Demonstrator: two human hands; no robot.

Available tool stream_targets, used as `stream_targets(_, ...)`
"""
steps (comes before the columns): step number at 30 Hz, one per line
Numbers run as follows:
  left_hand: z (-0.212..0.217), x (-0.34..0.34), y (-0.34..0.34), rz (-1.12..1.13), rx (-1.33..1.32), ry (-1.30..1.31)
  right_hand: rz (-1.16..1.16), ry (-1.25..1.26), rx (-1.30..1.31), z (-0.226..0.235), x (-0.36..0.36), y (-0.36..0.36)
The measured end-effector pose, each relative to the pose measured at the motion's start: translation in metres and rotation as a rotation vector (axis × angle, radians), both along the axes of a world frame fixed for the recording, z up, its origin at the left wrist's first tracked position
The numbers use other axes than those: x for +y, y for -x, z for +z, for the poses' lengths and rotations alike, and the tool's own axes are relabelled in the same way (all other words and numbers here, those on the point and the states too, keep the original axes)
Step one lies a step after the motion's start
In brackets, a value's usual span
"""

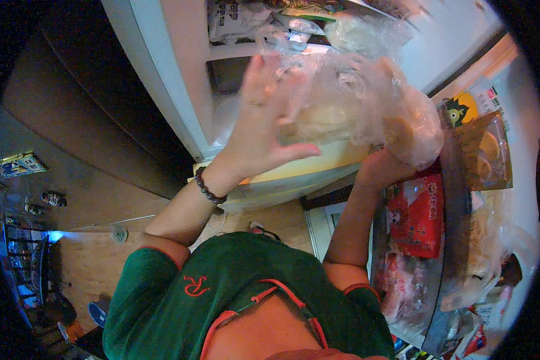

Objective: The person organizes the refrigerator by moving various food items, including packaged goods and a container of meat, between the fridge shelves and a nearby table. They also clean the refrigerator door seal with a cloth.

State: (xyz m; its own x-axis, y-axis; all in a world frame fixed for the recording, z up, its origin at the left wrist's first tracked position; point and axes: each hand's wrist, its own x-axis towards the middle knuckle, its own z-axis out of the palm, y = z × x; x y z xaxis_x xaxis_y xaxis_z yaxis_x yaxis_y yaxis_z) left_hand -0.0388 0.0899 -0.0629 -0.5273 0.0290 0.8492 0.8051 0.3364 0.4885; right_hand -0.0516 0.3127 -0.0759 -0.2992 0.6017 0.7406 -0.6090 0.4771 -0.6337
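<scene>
A clear plastic bag (336, 117) with pale beige contents is in front of me, just outside an open fridge-like compartment. My right hand (385, 168) holds it from the right, with most of its fingers hidden behind the plastic. Part of the bag bulges over that hand on the right. My left hand (267, 117) is raised on the bag's left side, blurred by motion, its fingers spread and the thumb pointing right. Whether its fingertips touch the plastic I cannot tell. A dark bead bracelet (209, 186) circles the left wrist.
Bagged packages (237, 24) fill the compartment's upper shelf. On the right, the open door's racks hold a red package (415, 216), a brown clear-fronted packet (486, 153) and more plastic bags. A pale yellow drawer front (264, 186) lies below my hands. A dark brown panel (96, 102) stands left.
</scene>
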Motion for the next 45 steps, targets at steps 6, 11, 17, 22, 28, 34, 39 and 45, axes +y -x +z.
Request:
stream_targets(6, -0.025, 0.011, 0.062, 0.069, -0.591, 0.553, 0.23, 0.747, -0.155, 0.089, -0.069, -0.045)
stream_targets(11, -0.009, 0.01, 0.074, -0.036, -0.879, 0.453, -0.032, -0.045, -0.167, -0.003, 0.011, -0.017)
stream_targets(17, -0.039, 0.012, 0.094, -0.492, -0.972, -0.147, 0.082, 0.145, 0.033, 0.008, 0.002, -0.008)
stream_targets(22, -0.043, 0.018, 0.121, -0.341, -1.01, 0.13, 0.104, 0.091, 0.02, 0.014, -0.013, -0.011)
stream_targets(28, -0.022, 0.036, 0.098, 0.327, -0.467, 0.663, 0.045, -0.186, -0.051, -0.01, 0.002, 0.006)
stream_targets(34, -0.026, 0.035, 0.087, 0.321, -0.041, 0.715, 0.416, 0.095, 0.041, -0.021, -0.007, 0.014)
stream_targets(39, -0.035, 0.022, 0.067, 0.131, -0.233, 0.736, 0.125, -0.113, -0.088, -0.029, -0.01, 0.017)
stream_targets(45, -0.033, 0.002, 0.061, -0.357, -0.689, -0.019, -0.18, -0.949, -0.192, -0.026, -0.014, 0.018)
